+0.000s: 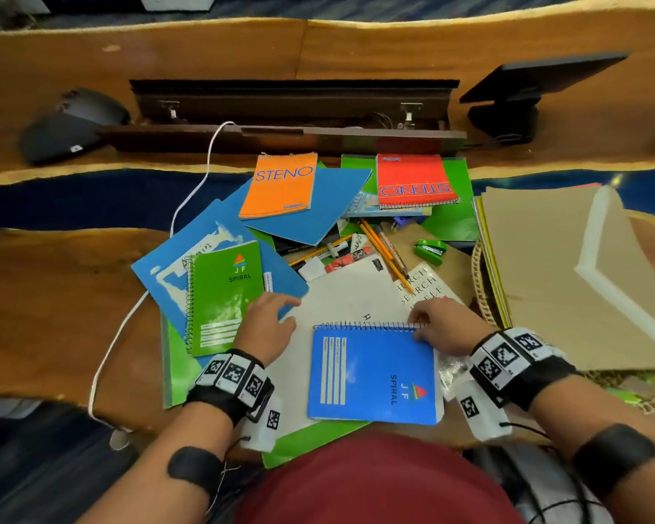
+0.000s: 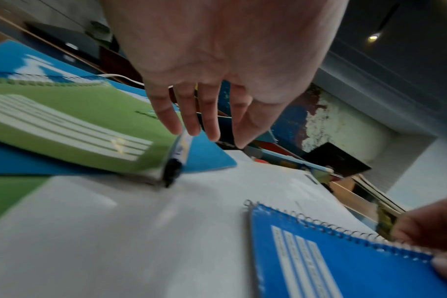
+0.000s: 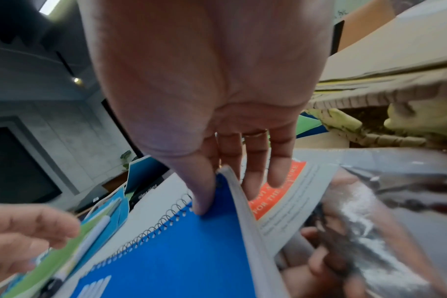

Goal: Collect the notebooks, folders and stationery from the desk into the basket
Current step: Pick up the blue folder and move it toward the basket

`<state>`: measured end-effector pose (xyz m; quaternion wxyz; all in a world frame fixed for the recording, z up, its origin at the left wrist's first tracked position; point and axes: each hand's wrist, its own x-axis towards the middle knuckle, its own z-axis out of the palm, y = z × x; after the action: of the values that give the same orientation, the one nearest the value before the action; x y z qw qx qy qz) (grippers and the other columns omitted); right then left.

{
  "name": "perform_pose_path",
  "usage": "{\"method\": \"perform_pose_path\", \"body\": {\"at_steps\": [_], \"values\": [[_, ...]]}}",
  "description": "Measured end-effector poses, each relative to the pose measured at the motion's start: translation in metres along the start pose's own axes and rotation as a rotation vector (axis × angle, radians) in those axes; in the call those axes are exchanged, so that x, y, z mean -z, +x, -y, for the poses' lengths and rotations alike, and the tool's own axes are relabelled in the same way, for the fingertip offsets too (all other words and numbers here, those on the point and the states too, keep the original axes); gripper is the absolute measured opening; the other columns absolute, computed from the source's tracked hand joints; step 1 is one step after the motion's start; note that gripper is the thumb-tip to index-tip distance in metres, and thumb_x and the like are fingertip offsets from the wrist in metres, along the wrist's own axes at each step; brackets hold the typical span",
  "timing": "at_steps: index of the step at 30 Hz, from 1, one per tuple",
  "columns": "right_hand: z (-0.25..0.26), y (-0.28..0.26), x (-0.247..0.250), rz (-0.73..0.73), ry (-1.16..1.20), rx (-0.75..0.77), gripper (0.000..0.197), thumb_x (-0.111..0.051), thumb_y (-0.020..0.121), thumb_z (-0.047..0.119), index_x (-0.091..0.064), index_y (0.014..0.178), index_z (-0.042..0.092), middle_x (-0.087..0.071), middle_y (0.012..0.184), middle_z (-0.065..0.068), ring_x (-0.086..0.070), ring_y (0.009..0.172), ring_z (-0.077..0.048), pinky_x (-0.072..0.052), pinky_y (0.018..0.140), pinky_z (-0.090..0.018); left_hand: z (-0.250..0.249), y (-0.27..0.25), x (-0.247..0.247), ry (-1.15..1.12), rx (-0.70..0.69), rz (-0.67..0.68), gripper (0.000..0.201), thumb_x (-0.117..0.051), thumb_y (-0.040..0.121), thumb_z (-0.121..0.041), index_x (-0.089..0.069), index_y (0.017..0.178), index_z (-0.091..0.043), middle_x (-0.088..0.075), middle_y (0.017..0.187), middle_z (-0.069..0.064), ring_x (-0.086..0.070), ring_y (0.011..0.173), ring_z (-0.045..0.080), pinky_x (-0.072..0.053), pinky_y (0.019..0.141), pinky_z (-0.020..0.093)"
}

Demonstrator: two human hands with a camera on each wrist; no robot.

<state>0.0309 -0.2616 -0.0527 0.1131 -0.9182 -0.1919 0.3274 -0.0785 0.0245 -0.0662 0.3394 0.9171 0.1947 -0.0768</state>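
A blue spiral notebook (image 1: 373,374) lies near the desk's front edge on white paper (image 1: 341,296). My right hand (image 1: 437,325) pinches its top right corner at the spiral, thumb on the cover (image 3: 186,248), fingers under the pages. My left hand (image 1: 267,325) hovers with straight fingers (image 2: 191,121) over the right edge of a green spiral notebook (image 1: 224,296), beside a pen (image 2: 178,157). Orange (image 1: 280,185) and red (image 1: 413,179) steno pads, blue folders (image 1: 318,206) and pencils (image 1: 382,251) lie farther back. The wicker basket (image 1: 481,293) at right holds brown folders (image 1: 545,277).
A green stapler (image 1: 430,251) lies by the basket. A white cable (image 1: 190,206) runs along the left of the pile. A monitor (image 1: 518,92) stands back right, a dark device (image 1: 69,126) back left, an open cable tray (image 1: 292,115) between them.
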Motion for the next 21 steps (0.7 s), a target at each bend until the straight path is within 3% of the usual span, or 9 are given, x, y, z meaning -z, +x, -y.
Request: {"method": "perform_pose_path", "body": {"at_steps": [2, 3, 6, 9, 11, 13, 14, 17, 21], "values": [[0.003, 0.000, 0.006, -0.056, 0.116, 0.001, 0.017, -0.068, 0.087, 0.025, -0.065, 0.103, 0.025, -0.063, 0.105, 0.002, -0.058, 0.095, -0.015, -0.046, 0.078, -0.027, 0.010, 0.001, 0.006, 0.004, 0.058, -0.057, 0.030, -0.061, 0.090, -0.007, -0.066, 0.115, -0.024, -0.055, 0.127, 0.006, -0.045, 0.123, 0.027, -0.037, 0.105, 0.038], [0.005, -0.001, 0.009, -0.095, 0.195, 0.002, 0.016, -0.068, 0.088, 0.025, -0.066, 0.103, 0.023, -0.063, 0.102, 0.001, -0.057, 0.089, -0.013, -0.045, 0.071, -0.025, 0.015, 0.001, 0.009, 0.007, 0.090, -0.081, 0.031, -0.060, 0.090, -0.008, -0.066, 0.115, -0.025, -0.054, 0.129, 0.007, -0.044, 0.123, 0.028, -0.037, 0.105, 0.039], [0.010, -0.003, 0.017, -0.245, 0.405, 0.001, 0.015, -0.070, 0.087, 0.030, -0.066, 0.092, 0.017, -0.063, 0.082, -0.001, -0.056, 0.073, -0.012, -0.039, 0.056, -0.024, 0.025, 0.001, 0.012, 0.041, 0.173, -0.128, 0.032, -0.061, 0.090, -0.012, -0.064, 0.119, -0.027, -0.050, 0.134, 0.008, -0.039, 0.127, 0.030, -0.035, 0.105, 0.042], [0.007, 0.002, 0.019, -0.395, 0.597, -0.010, 0.026, -0.074, 0.082, 0.039, -0.066, 0.082, 0.014, -0.068, 0.080, -0.005, -0.063, 0.078, -0.018, -0.047, 0.067, -0.035, 0.032, 0.000, 0.012, 0.051, 0.223, -0.182, 0.038, -0.060, 0.090, -0.013, -0.060, 0.124, -0.027, -0.046, 0.137, 0.007, -0.037, 0.129, 0.030, -0.033, 0.107, 0.042], [0.003, 0.007, 0.017, -0.422, 0.664, -0.012, 0.024, -0.071, 0.083, 0.044, -0.067, 0.090, 0.021, -0.070, 0.088, 0.000, -0.066, 0.087, -0.018, -0.054, 0.079, -0.042, 0.036, 0.000, 0.010, 0.064, 0.251, -0.178, 0.040, -0.059, 0.090, -0.015, -0.058, 0.127, -0.028, -0.044, 0.140, 0.007, -0.036, 0.130, 0.030, -0.033, 0.108, 0.043], [0.004, 0.008, 0.016, -0.425, 0.662, 0.016, 0.013, -0.065, 0.090, 0.035, -0.068, 0.097, 0.024, -0.070, 0.094, 0.004, -0.065, 0.091, -0.018, -0.054, 0.084, -0.045, 0.040, 0.000, 0.005, 0.109, 0.267, -0.098, 0.041, -0.061, 0.089, -0.022, -0.056, 0.129, -0.030, -0.041, 0.142, 0.004, -0.035, 0.132, 0.030, -0.034, 0.109, 0.045], [0.006, 0.008, 0.017, -0.429, 0.654, 0.041, 0.007, -0.062, 0.093, 0.027, -0.067, 0.098, 0.025, -0.069, 0.096, 0.005, -0.065, 0.092, -0.016, -0.054, 0.086, -0.044, 0.042, -0.001, 0.002, 0.143, 0.263, -0.063, 0.043, -0.062, 0.089, -0.025, -0.054, 0.131, -0.031, -0.040, 0.143, 0.003, -0.034, 0.132, 0.030, -0.034, 0.109, 0.045], [0.013, 0.007, 0.020, -0.413, 0.672, 0.073, 0.020, -0.057, 0.097, 0.014, -0.066, 0.111, 0.024, -0.066, 0.102, 0.003, -0.062, 0.096, -0.014, -0.052, 0.089, -0.035, 0.046, -0.004, -0.005, 0.207, 0.243, -0.037, 0.050, -0.065, 0.087, -0.028, -0.050, 0.134, -0.034, -0.036, 0.145, 0.001, -0.033, 0.132, 0.029, -0.034, 0.108, 0.045], [0.018, 0.012, 0.022, -0.429, 0.647, 0.138, 0.033, -0.051, 0.098, 0.007, -0.062, 0.123, 0.023, -0.064, 0.116, 0.005, -0.057, 0.113, -0.010, -0.045, 0.095, -0.025, 0.055, -0.001, 0.006, 0.086, 0.230, -0.065, 0.045, -0.063, 0.090, -0.024, -0.053, 0.133, -0.032, -0.040, 0.144, 0.002, -0.034, 0.133, 0.029, -0.032, 0.110, 0.043]]}}
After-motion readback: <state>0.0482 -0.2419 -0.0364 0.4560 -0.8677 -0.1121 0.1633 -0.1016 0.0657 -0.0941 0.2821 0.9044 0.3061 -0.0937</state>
